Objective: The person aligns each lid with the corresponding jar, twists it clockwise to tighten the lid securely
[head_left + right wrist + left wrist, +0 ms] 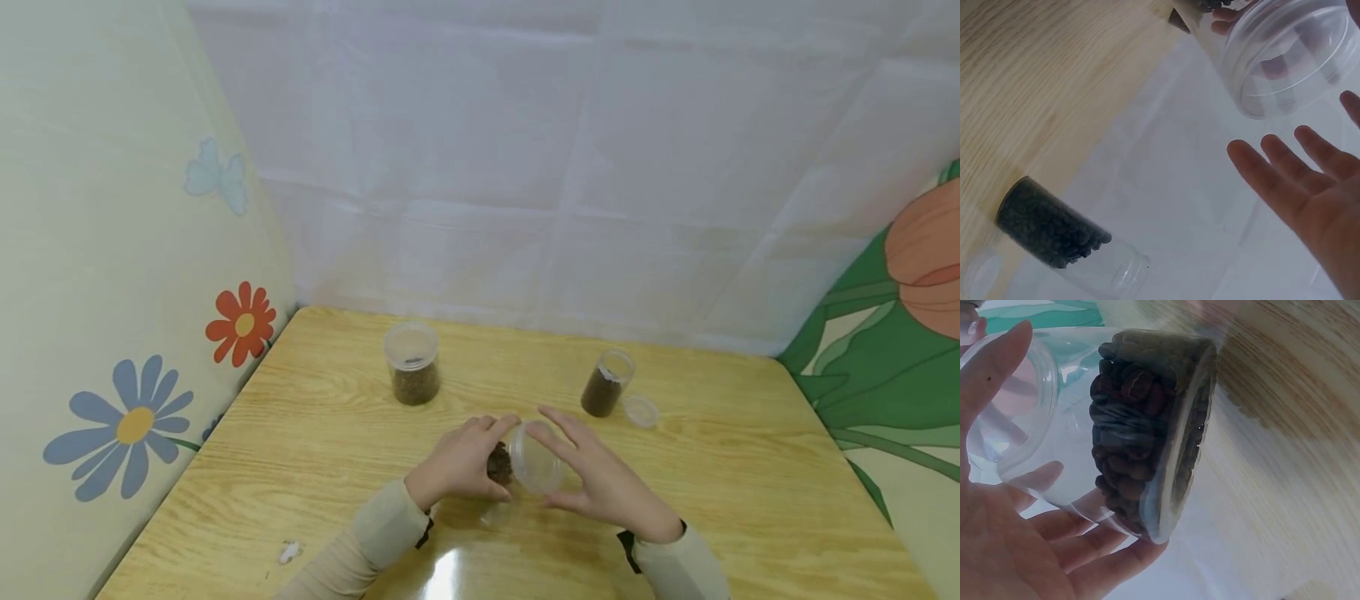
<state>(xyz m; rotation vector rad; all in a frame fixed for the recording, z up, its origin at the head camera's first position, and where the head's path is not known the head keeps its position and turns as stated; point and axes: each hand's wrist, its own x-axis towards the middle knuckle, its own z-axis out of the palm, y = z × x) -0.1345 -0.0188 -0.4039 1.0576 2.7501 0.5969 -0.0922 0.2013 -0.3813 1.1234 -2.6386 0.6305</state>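
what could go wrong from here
The left hand grips the bean jar while the right hand has its fingers spread near the top; if that left grip slipped, the jar might drop. The small jar stands uncapped, a loose lid beside it, so a knock could spill what is inside.

Place: a screened-off spot; home or studio cannot be told
Desk [300,450]: wood-grained, enclosed on three sides
Sheet [465,167]: white, creased, hung behind
Left wall [90,208]: decorated with flowers [135,425] and a butterfly [216,178]
Right wall [922,504]: patterned with a tulip [930,258]
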